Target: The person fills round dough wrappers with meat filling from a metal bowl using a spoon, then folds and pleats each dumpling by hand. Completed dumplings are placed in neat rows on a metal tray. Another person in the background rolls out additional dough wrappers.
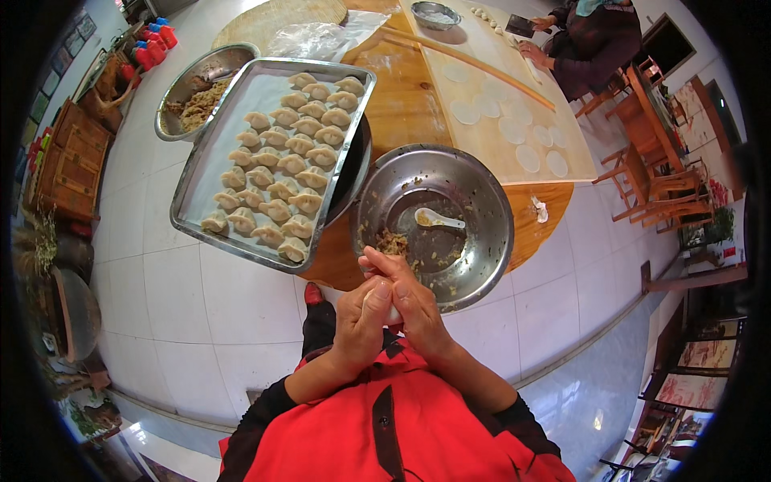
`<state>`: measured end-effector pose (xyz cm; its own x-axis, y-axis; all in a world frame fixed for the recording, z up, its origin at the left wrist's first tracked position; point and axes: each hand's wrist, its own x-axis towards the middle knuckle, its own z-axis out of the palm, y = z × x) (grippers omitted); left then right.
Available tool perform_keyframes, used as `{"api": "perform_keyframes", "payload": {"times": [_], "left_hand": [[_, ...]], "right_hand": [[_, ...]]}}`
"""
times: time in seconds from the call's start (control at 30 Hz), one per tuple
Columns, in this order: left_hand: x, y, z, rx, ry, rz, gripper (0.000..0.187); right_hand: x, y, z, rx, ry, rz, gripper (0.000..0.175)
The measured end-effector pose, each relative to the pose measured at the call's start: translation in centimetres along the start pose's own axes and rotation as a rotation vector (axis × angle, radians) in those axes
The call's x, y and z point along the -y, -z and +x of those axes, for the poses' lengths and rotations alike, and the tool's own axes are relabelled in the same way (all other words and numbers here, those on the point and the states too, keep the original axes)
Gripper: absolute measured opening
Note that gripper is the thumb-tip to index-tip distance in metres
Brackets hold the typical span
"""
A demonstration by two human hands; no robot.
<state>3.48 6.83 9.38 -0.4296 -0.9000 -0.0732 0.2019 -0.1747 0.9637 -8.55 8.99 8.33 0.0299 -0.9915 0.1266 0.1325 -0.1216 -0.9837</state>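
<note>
My left hand [360, 322] and my right hand [418, 307] meet in front of my chest, just below a steel basin. Their thumbs and fingers press around a pale dumpling [393, 316], mostly hidden between them. The large steel basin [491, 241] holds a little filling [393, 242] and a white spoon [440, 219]. To its left, a metal tray [241, 257] lined with white paper bears rows of folded dumplings [299, 144]. Round dough wrappers [512, 129] lie on a pale board [482, 144] at the upper right.
Behind the tray stands a steel bowl of filling [205, 105]. A long wooden rolling pin [470, 60] crosses the board. A co-worker [593, 48] at the far right holds a cleaver [520, 26] over dough. A dough scrap [540, 209] lies on the wooden table [397, 102].
</note>
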Motion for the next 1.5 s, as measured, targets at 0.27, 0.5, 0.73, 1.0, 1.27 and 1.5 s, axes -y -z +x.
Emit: {"api": "perform_keyframes", "payload": {"times": [0.27,0.5,0.73,1.0,1.27,1.5], "left_hand": [[-1.6,-0.9,0.7,0.071,-0.120,0.181,0.030],[-3.2,-1.9,1.7,0.142,-0.359,0.268,0.023],[-1.4,-1.9,3.2,0.175,-0.172,-0.051,0.040],[-2.0,-1.7,3.5,0.177,0.066,-0.118,0.054],[-2.4,-1.6,2.9,0.043,-0.172,-0.014,0.064],[-2.6,-0.1,3.1,0.294,0.276,-0.249,0.051]], "right_hand": [[1.2,0.9,-0.1,-0.011,0.049,-0.031,0.048],[4.0,2.1,1.0,0.048,0.261,-0.133,0.045],[3.4,3.2,2.0,0.005,0.182,-0.127,0.059],[3.5,4.1,2.0,-0.092,0.229,-0.367,0.074],[5.0,3.3,0.3,-0.263,0.163,-0.270,0.024],[5.0,3.6,0.2,-0.246,0.119,-0.350,0.019]]}}
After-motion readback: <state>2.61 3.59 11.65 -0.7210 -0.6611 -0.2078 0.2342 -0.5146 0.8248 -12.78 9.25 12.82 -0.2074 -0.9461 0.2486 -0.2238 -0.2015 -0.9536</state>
